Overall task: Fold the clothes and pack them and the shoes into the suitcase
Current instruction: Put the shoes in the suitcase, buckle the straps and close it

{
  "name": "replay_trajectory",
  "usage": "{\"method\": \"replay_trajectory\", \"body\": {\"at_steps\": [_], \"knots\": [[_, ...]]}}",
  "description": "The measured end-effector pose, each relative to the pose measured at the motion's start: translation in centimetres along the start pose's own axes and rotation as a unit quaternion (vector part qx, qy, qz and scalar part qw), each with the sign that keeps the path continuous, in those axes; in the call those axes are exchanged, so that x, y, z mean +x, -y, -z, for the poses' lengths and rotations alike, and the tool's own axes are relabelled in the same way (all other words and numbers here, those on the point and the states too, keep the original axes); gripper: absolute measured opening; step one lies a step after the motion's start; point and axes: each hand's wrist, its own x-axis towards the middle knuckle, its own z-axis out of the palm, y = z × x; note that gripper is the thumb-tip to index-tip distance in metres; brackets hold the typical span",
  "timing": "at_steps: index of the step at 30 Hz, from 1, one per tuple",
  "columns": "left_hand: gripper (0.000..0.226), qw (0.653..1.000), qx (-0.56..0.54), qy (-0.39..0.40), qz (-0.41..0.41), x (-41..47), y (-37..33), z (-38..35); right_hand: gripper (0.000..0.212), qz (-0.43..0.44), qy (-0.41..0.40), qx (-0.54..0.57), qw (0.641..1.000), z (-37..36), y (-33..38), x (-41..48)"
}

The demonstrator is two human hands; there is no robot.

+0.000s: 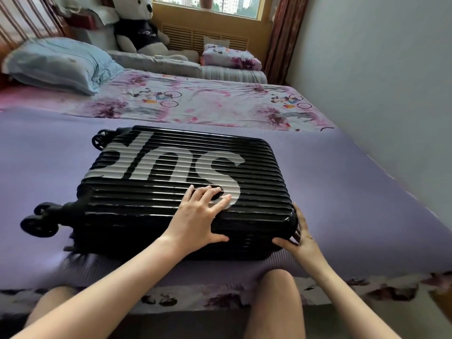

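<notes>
It was a bedroom with a window on the far wall, and the work went on upon a bed covered near the person with a plain purple mat. The left hand lay flat on the lid with fingers spread and straight, thumb hooked down over the near side. The right hand cupped the near right corner, thumb on the near face and fingers up the right side; whether it pinched a zip pull could not be told. The two hands were apart, both on the suitcase. The step seemed to be working the seam at that corner, to open or close. To do it well, the left palm should have borne down evenly so the halves met squarely, while the right went slowly round the curve, since the soft mattress let the case shift. The suitcase lay flat and closed in the middle of the mat, a glossy black ribbed shell with large pale letters, its wheels to the left. No clothes or shoes showed. Farther off lay a floral sheet, a blue pillow and a teddy bear.
</notes>
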Motion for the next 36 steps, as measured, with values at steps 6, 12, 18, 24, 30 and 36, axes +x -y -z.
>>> {"method": "replay_trajectory", "body": {"at_steps": [6, 12, 18, 24, 30, 36], "knots": [[0.097, 0.998, -0.055, 0.015, 0.012, -0.6, 1.0, 0.0, 0.115, 0.108, -0.005, -0.184, 0.977, -0.4, 3.0, -0.3], [0.104, 0.994, -0.073, 0.000, 0.083, -4.6, 7.2, 2.4, 0.097, 0.233, 0.043, -0.334, 0.912, -5.3, 8.1, 0.2], [0.100, 0.964, -0.130, -0.041, 0.230, -12.6, 13.9, 5.0, 0.088, 0.290, 0.125, -0.383, 0.868, -13.3, 12.4, 1.0], [0.084, 0.935, -0.160, -0.010, 0.316, -17.0, 17.0, 6.4, 0.088, 0.349, 0.203, -0.425, 0.810, -22.3, 17.6, 1.5], [0.060, 0.907, -0.233, -0.111, 0.333, -18.4, 17.7, 8.7, 0.091, 0.387, 0.241, -0.478, 0.750, -30.2, 20.9, 2.3], [0.035, 0.737, -0.391, -0.251, 0.491, -24.8, 14.7, 4.7, 0.084, 0.385, 0.242, -0.532, 0.714, -34.1, 21.0, 4.0]]}}
